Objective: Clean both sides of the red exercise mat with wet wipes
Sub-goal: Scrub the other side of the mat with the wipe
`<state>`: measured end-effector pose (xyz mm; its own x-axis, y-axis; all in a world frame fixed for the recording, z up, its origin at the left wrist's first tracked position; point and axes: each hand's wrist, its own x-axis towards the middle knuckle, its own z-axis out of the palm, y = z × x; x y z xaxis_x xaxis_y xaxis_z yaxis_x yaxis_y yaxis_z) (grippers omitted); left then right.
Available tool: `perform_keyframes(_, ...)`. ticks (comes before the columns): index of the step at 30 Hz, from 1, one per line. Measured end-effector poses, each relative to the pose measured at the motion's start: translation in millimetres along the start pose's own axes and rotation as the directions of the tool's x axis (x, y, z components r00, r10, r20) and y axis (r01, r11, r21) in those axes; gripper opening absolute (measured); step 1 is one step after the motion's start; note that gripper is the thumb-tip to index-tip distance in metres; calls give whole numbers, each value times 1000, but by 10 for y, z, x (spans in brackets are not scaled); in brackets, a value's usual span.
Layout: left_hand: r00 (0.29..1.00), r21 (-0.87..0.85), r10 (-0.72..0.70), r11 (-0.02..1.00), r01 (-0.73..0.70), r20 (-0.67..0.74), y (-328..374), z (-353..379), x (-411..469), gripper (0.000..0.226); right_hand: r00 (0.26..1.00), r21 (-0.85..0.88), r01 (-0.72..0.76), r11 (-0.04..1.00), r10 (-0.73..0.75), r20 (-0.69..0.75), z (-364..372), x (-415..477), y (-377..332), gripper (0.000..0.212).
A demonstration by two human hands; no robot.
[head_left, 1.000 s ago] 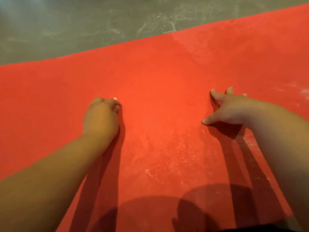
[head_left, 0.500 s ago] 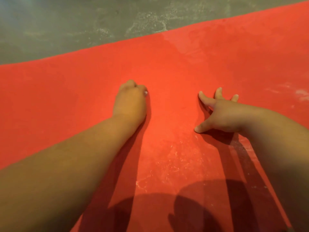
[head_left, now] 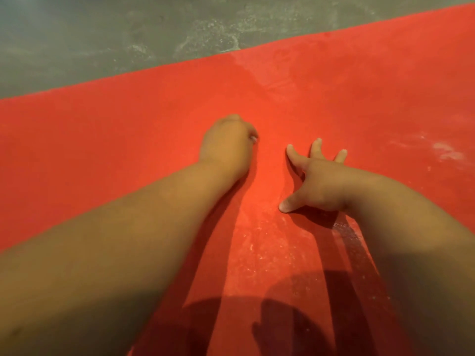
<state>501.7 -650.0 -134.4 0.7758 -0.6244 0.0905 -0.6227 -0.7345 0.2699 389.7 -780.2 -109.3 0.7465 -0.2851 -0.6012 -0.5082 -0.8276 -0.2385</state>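
Observation:
The red exercise mat (head_left: 128,129) lies flat and fills most of the view. My left hand (head_left: 226,145) rests on it near the middle, fingers curled under into a fist. A small pale sliver of the wet wipe (head_left: 253,139) shows at its right edge; the rest is hidden under the hand. My right hand (head_left: 316,181) lies just to the right, fingers and thumb spread, fingertips pressing on the mat. A narrow strip of mat separates the two hands.
Grey concrete floor (head_left: 102,34) runs along the mat's far edge. Whitish dusty smears mark the mat below the hands (head_left: 264,253) and at the far right (head_left: 447,150). Shadows of my arms and head fall across the near part of the mat.
My left hand has slid to the right and a little farther away across the mat, ending close to my right hand. My right hand has stayed spread in about the same place.

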Motion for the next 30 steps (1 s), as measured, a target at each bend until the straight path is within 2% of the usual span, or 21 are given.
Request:
perform_keyframes(2, 986, -99, 154, 984, -147, 66, 266, 25, -112, 25, 1000, 4, 6, 1000, -6, 5, 2, 20, 11, 122)
perform_keyframes(3, 978, -158, 176, 975, -158, 107, 298, 3, -145, 26, 1000, 9, 6, 1000, -6, 7, 0, 15, 5, 122)
perform_keyframes(5, 976, -360, 116, 932, -44, 182, 206, -101, -179, 35, 1000, 7, -11, 1000, 10, 13, -20, -5, -30, 121)
perform_keyframes(7, 976, -442, 60, 896, 40, 210, 41, -222, -305, 41, 1000, 9, -30, 1000, 30, 10, -53, -18, -72, 119)
perform_keyframes(9, 979, -357, 34, 933, 41, 201, -105, -319, -501, 44, 998, 54, -44, 998, 46, -31, -75, -35, -109, 106)
perform_keyframes(12, 973, -68, -5, 997, 21, 232, -380, -384, -833, 61, 965, 193, 24, 981, 28, -262, 0, -19, -149, 57)
perform_keyframes(13, 958, -6, -66, 997, 71, 280, -464, -414, -944, 73, 931, 192, 68, 979, 7, -365, 53, -16, -177, 43)
perform_keyframes(15, 887, 67, -241, 970, 234, 393, -609, -474, -1137, 98, 866, 155, 138, 978, -43, -498, 192, -25, -285, 27)
perform_keyframes(17, 804, 137, -364, 930, 340, 471, -711, -517, -1319, 111, 824, 97, 196, 976, -110, -556, 301, -38, -393, 26)
perform_keyframes(19, 747, 201, -432, 901, 384, 505, -783, -578, -1502, 118, 799, 26, 215, 976, -161, -579, 319, -58, -371, 31)
perform_keyframes(24, 630, 316, -577, 815, 485, 520, -871, -757, -1850, 123, 782, 143, -39, 989, 120, -611, 88, -187, 201, 19)
perform_keyframes(27, 627, 340, -590, 807, 483, 509, -856, -757, -1911, 120, 802, 79, 25, 997, 27, -597, 213, -248, 37, 21)
perform_keyframes(30, 639, 318, -578, 815, 485, 508, -876, -759, -1917, 121, 773, -23, 159, 987, -139, -619, 375, -268, -289, 26)
